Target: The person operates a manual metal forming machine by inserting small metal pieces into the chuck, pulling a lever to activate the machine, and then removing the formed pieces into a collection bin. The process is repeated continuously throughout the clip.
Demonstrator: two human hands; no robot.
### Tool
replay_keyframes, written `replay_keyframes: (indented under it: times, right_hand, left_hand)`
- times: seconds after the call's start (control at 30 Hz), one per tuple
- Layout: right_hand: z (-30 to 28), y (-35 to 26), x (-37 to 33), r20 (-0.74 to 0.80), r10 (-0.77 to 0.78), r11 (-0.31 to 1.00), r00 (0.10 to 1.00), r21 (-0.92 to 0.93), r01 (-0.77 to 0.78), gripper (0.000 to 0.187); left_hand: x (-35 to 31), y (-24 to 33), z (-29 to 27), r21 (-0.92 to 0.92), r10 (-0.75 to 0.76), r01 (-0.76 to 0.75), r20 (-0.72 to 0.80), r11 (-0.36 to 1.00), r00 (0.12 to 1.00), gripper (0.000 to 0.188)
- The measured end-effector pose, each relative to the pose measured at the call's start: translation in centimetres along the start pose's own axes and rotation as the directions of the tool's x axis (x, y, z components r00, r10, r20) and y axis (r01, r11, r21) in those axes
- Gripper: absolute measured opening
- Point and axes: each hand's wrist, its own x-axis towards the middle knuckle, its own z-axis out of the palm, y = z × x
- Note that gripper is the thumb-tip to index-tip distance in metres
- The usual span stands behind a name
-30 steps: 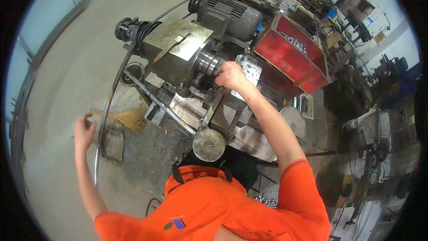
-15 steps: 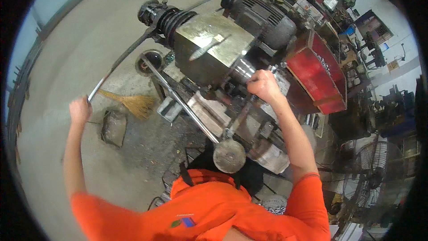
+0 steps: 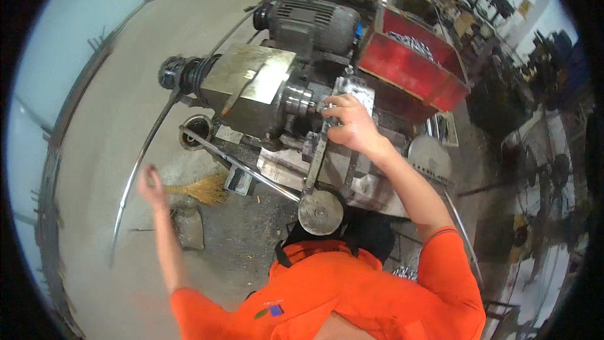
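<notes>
My left hand (image 3: 153,186) is in the air at left, a little blurred, its fingers loosely curved with a gap between them and nothing in them. Beside it, apart from the hand, a long metal lever (image 3: 143,154) slopes down from the machine's left end. My right hand (image 3: 352,124) is at the right of the shiny round spindle nose (image 3: 297,101), fingers bent toward it; what they pinch is hidden or too small to name. Between spindle and motor side sits the metal headstock (image 3: 245,79) with a flat tool on top. Below my right hand a bar (image 3: 316,162) leads to a round metal disc (image 3: 321,213).
Behind the headstock stands an electric motor (image 3: 314,25). A red box (image 3: 402,66) of small metal parts stands at right. A long metal rod (image 3: 251,171) slants across the front. A straw broom (image 3: 204,189) and a dustpan-like object (image 3: 189,226) lie on the floor at left.
My left hand has let go of the lever and moved right, away from it. My right hand's fingers have loosened from a fist near the spindle. The view has shifted.
</notes>
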Motion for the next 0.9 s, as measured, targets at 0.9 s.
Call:
replay_keyframes:
  times: [0.9]
  right_hand:
    - [-18.5, -1.8, -59.8, -0.368, 0.909, -0.388, -0.196, -0.576, -0.72, 0.03]
  left_hand:
    - [-0.4, 12.1, 10.4, -0.148, -0.505, 0.768, 0.673, 0.623, 0.54, 0.053]
